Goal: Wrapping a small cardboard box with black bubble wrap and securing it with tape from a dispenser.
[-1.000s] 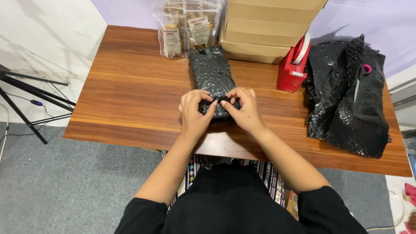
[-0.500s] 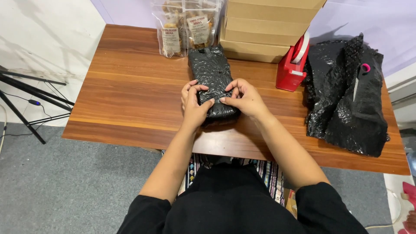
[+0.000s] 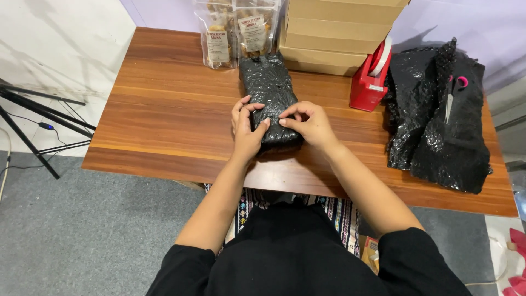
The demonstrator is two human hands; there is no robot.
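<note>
A long parcel wrapped in black bubble wrap (image 3: pixel 268 87) lies lengthwise on the wooden table (image 3: pixel 164 109). My left hand (image 3: pixel 246 127) grips its near left corner, fingers pressed onto the wrap. My right hand (image 3: pixel 308 123) holds the near right side, with thumb and fingers pinching the wrap on top. Both hands cover the parcel's near end.
Two clear pouches of snacks (image 3: pixel 235 30) stand at the table's far edge beside stacked cardboard boxes (image 3: pixel 334 33). A red tape dispenser (image 3: pixel 370 79) sits to the right. A heap of black bubble wrap (image 3: pixel 438 120) with scissors (image 3: pixel 452 93) on it fills the right side. Tripod legs (image 3: pixel 33 126) stand left.
The near end of the wrap has been folded up onto the parcel. Both hands have shifted slightly further onto it and now press the fold flat.
</note>
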